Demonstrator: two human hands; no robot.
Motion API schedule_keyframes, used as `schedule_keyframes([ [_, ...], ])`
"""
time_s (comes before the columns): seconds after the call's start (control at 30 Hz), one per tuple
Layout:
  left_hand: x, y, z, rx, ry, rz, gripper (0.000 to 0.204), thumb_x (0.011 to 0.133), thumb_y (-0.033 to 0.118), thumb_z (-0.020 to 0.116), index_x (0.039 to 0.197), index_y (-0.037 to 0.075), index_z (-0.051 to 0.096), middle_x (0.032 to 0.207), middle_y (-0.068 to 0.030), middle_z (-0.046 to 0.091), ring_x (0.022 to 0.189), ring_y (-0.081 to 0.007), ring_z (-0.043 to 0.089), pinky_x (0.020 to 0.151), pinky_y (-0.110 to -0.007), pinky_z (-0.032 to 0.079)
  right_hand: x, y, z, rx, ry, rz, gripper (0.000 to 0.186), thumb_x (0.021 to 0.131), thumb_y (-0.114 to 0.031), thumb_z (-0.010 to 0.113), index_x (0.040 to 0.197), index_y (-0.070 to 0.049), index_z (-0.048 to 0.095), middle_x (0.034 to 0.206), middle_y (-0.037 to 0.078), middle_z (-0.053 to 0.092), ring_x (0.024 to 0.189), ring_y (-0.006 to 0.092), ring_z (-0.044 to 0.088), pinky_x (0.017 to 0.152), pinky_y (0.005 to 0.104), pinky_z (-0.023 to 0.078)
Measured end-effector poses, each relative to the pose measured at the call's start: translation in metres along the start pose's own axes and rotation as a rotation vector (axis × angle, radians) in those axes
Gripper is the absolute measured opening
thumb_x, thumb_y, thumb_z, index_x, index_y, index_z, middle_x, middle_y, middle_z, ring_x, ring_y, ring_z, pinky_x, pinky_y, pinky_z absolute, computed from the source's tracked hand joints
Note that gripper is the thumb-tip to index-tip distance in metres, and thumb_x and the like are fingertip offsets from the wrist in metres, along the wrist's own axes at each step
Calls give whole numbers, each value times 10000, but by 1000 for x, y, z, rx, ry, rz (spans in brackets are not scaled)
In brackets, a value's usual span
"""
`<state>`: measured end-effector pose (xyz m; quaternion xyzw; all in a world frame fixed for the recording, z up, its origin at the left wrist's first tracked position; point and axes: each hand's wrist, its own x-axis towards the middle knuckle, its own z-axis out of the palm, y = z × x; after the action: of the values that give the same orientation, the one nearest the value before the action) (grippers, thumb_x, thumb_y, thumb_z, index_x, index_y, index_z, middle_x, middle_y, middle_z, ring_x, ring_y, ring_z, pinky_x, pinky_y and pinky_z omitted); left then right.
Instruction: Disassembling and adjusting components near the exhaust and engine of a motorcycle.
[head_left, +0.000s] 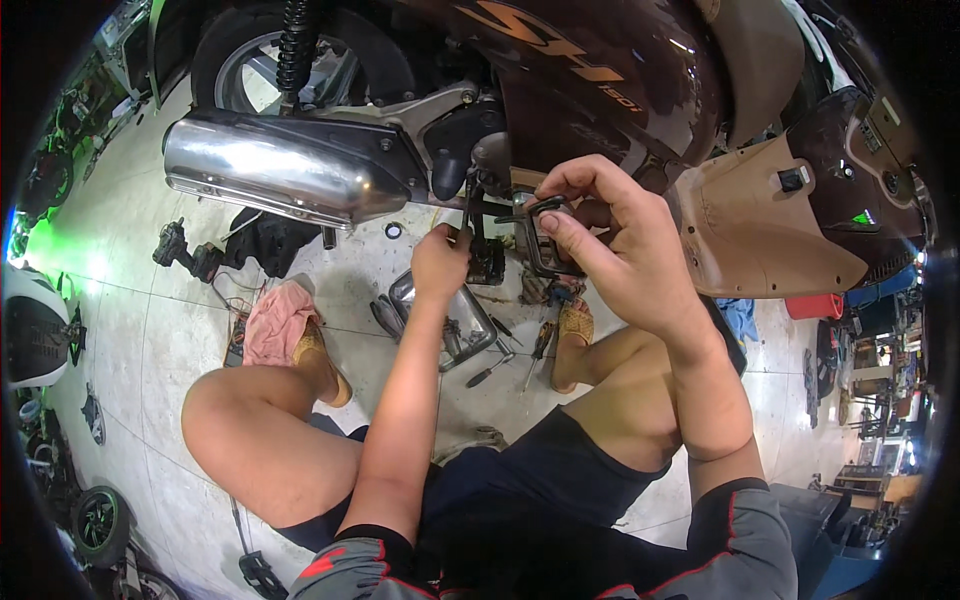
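My right hand (pixel 625 235) is raised in front of the scooter's lower side, its thumb and fingers pinching a black frame-shaped part (pixel 535 245) with a rounded edge. My left hand (pixel 440 262) is lower and to the left. Its fingers are closed beside a dark metal part (pixel 487 258) that hangs under the scooter; what they grip, if anything, is hidden. Above both hands is the brown scooter (pixel 600 95), with a shiny silver exhaust muffler (pixel 265 165) on the left.
Between my feet lies a metal tray (pixel 462 352), with screwdrivers (pixel 490 367) beside it. A pink cloth (pixel 280 325) lies by my left foot. Dark removed parts (pixel 270 240) rest under the muffler. At the right are a tan scooter panel (pixel 770 225) and a red container (pixel 812 305).
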<state>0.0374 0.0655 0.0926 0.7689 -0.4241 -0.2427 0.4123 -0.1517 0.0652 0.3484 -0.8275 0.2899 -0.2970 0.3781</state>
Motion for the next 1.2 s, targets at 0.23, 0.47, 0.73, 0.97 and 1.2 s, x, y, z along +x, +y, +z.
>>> schedule_keyframes([
  [0.23,4,7,-14,-367,-108,-91,207,826,110,810,892,-45,690,683,-142,716,522,-195,695,533,-332,545,6,4,7,20,-22,-37,175,967,6,657,1136,10,611,999,31,679,819,43,594,682,212,519],
  [0.47,24,-13,-13,-501,-333,-96,165,909,92,738,965,-54,687,776,-144,735,595,-205,715,561,-330,559,5,13,23,-214,-275,-99,247,884,-7,697,1120,-28,626,978,106,701,857,226,697,742,337,557],
  [0.73,40,-30,-22,-925,-647,-433,257,990,166,668,1119,-57,669,897,-137,728,725,-220,720,624,-357,594,-13,22,88,-217,-879,78,220,888,-65,635,1099,-34,584,975,181,697,919,418,691,756,511,545],
  [0.97,39,0,-12,-784,-481,-558,280,984,214,688,1095,-41,657,863,-129,709,739,-234,741,569,-362,600,1,45,127,-349,-1158,54,213,927,-78,580,1137,-51,558,1054,159,661,908,420,695,744,516,546],
  [1.2,48,-16,-19,-650,-520,-304,253,988,200,685,1083,-33,658,900,-139,719,790,-240,755,599,-351,607,9,43,121,-423,-1106,84,273,881,-1,580,1153,-15,596,970,238,695,953,442,700,774,520,565],
])
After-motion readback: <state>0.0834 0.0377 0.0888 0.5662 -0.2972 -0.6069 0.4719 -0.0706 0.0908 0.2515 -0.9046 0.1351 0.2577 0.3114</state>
